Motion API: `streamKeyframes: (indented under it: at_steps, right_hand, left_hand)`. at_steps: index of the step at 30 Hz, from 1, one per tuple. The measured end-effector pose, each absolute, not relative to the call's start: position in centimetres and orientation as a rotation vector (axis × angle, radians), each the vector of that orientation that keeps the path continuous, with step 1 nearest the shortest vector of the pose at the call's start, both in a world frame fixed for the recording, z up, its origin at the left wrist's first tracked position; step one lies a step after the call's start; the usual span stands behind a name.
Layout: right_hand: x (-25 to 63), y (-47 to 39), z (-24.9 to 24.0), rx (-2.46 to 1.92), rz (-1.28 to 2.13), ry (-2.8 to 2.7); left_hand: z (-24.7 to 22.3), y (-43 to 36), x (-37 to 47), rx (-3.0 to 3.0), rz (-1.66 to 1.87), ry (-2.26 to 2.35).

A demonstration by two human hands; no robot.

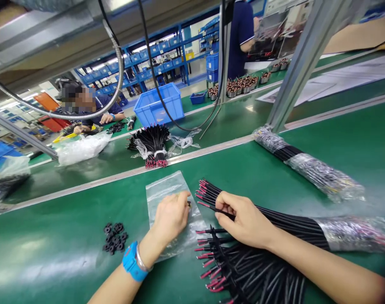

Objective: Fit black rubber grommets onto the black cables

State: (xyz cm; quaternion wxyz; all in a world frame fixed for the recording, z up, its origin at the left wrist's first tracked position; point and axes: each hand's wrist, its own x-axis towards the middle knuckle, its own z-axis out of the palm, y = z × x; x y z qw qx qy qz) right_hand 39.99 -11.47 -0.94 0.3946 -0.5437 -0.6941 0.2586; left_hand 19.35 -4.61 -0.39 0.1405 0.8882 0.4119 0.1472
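My right hand (243,217) is closed in a pinch on a black cable (218,208) with a stripped red-wire end pointing left. That cable lies beside a bundle of similar black cables (287,219) partly wrapped in clear plastic. My left hand (171,215) is closed above a clear plastic bag (157,190); a small dark piece (189,204) shows at its fingertips, mostly hidden. Below my right hand lies a loose heap of black cables (258,270), red ends to the left, with black fittings near those ends. Small black ring-like parts (115,237) lie in a pile at left.
Another wrapped cable bundle (309,166) lies at the right. Beyond the metal rail (116,175) stand tied cable bundles (152,143) and a blue bin (160,103). A metal post (301,63) rises at right. A co-worker (106,107) sits across the bench; another person (239,40) stands behind.
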Motion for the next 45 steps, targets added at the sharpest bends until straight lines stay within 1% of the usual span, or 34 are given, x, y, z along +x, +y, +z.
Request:
streamKeyframes:
  at_steps: [3, 5, 9, 17, 22, 26, 28, 35, 40, 45]
  right_hand:
    - [40.2, -11.3, -0.7, -1.367, 0.799, -1.752]
    - [40.3, -11.2, -0.5, -1.366, 0.877, -1.733]
    - [40.4, -11.0, -0.4, -1.381, 0.898, -1.705]
    - [40.3, -11.1, -0.5, -1.366, 0.826, -1.745]
    - [40.8, -10.9, 0.0, -1.347, 0.924, -1.832]
    - [41.9, -10.8, 0.7, -1.323, 1.028, -1.919]
    - [42.4, -10.7, 1.0, -1.311, 1.075, -1.942]
    - [42.8, -10.4, 0.8, -1.327, 1.167, -1.960]
    - [42.5, -10.5, 0.6, -1.333, 1.110, -1.993]
    - [42.3, -10.7, 0.4, -1.346, 1.032, -2.019]
  left_hand:
    - [-0.9, -5.0, 19.9, 1.878, 0.737, 1.170]
    - [-1.0, -5.4, 20.4, 1.507, 0.832, 1.102]
    - [-0.7, -6.2, 20.8, 1.244, 0.871, 1.017]
    - [-1.1, -7.1, 20.7, 1.258, 0.879, 0.940]
    - [-1.4, -7.6, 21.5, 1.144, 0.864, 0.936]
    - [-1.9, -7.5, 22.1, 1.070, 0.736, 0.967]
    - [-2.0, -7.4, 22.1, 1.108, 0.707, 0.970]
    - [-2.0, -7.4, 22.4, 1.433, 0.813, 1.038]
    - [-1.5, -7.3, 22.5, 1.533, 0.804, 1.064]
    - [-0.9, -7.0, 22.2, 1.605, 0.713, 1.049]
